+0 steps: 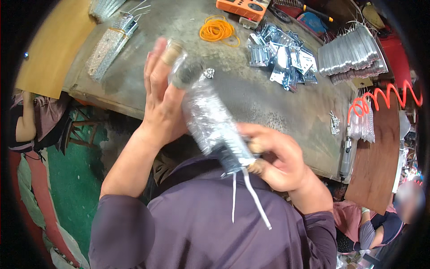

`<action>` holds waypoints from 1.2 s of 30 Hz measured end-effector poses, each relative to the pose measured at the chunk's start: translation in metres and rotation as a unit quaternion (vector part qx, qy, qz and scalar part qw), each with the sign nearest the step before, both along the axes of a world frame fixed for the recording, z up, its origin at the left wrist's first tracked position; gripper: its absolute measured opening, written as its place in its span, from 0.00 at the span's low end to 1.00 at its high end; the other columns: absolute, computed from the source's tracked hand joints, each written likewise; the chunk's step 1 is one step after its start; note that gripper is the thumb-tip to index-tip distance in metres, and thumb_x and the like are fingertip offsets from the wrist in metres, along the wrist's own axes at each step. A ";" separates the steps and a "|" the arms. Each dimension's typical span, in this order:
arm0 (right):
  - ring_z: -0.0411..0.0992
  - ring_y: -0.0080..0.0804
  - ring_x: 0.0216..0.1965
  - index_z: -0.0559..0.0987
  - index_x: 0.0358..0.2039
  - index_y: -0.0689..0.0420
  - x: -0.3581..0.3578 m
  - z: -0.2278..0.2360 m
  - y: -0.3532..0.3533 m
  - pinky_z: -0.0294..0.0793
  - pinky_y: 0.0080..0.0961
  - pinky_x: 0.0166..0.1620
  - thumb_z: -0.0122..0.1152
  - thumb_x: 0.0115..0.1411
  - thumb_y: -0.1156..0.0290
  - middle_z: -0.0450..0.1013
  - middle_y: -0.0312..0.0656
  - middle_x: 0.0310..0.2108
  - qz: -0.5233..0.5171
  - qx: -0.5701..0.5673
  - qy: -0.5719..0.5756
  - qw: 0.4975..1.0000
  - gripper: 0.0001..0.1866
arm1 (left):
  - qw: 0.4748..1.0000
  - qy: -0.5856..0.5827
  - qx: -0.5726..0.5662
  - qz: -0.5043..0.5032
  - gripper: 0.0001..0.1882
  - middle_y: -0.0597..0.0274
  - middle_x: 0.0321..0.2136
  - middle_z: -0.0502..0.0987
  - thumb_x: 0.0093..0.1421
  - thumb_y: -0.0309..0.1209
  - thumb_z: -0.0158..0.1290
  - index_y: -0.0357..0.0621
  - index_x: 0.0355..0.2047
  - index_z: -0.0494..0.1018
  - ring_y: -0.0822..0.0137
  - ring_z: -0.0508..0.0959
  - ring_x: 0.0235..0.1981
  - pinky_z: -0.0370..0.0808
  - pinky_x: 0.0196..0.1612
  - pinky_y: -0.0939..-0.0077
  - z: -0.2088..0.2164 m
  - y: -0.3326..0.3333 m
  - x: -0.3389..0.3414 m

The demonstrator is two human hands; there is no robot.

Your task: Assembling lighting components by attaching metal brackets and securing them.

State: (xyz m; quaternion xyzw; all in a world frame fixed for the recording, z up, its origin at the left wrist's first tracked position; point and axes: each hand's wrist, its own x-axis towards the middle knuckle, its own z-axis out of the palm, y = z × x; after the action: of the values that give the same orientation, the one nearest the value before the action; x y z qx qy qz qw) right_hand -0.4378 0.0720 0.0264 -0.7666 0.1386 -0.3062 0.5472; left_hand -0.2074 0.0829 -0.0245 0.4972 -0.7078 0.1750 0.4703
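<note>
A metal part wrapped in clear plastic (212, 114) slants in front of my chest, with two white wires hanging from its near end. My right hand (280, 157) is closed around that near end, thumb and fingertips gripping it, tan covers on some tips. At the far end, my left hand (163, 96) has its fingers stretched out, its palm side against the wrap. Tan and grey covers sit on two of its digits; motion blurs them. Beyond on the table (251, 105), a similar wrapped part (109, 49) lies with an orange band around it.
Orange rubber bands (218, 31) lie near an orange power strip (242, 8). Metal brackets (284, 56) are heaped to their right, beside stacked metal strips (351, 54). A red coiled hose (376, 98) runs to a pneumatic screwdriver (346, 157). Other people sit at both sides.
</note>
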 end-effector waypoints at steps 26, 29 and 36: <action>0.74 0.25 0.31 0.70 0.38 0.59 0.084 0.001 -0.174 0.69 0.20 0.33 0.45 0.63 0.69 0.75 0.46 0.40 -0.082 0.196 0.023 0.977 0.08 | 0.732 0.587 0.305 -0.164 0.32 0.64 0.43 0.67 0.48 0.17 0.55 0.38 0.54 0.56 0.74 0.67 0.45 0.65 0.49 0.77 0.010 0.018 0.023; 0.71 0.20 0.23 0.68 0.38 0.59 0.085 0.033 -0.129 0.66 0.15 0.24 0.41 0.62 0.74 0.72 0.49 0.46 -0.007 0.213 -0.064 0.975 0.07 | 0.744 0.560 0.321 -0.171 0.36 0.59 0.45 0.67 0.49 0.23 0.58 0.36 0.56 0.52 0.71 0.68 0.46 0.65 0.50 0.75 0.014 0.016 0.021; 0.74 0.34 0.28 0.64 0.32 0.55 0.087 0.038 -0.062 0.72 0.23 0.26 0.56 0.46 0.84 0.68 0.39 0.53 -0.012 -0.467 0.110 0.877 0.15 | 0.869 0.355 0.338 -0.071 0.42 0.44 0.40 0.73 0.50 0.46 0.60 0.34 0.56 0.54 0.59 0.75 0.42 0.70 0.45 0.68 0.009 0.013 0.022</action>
State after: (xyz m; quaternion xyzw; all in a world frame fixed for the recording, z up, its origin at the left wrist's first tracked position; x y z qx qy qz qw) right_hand -0.3512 0.0099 0.0639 -0.9601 0.0482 -0.2556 0.1025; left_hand -0.1851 0.0962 -0.0150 0.6031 -0.5425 -0.2971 0.5036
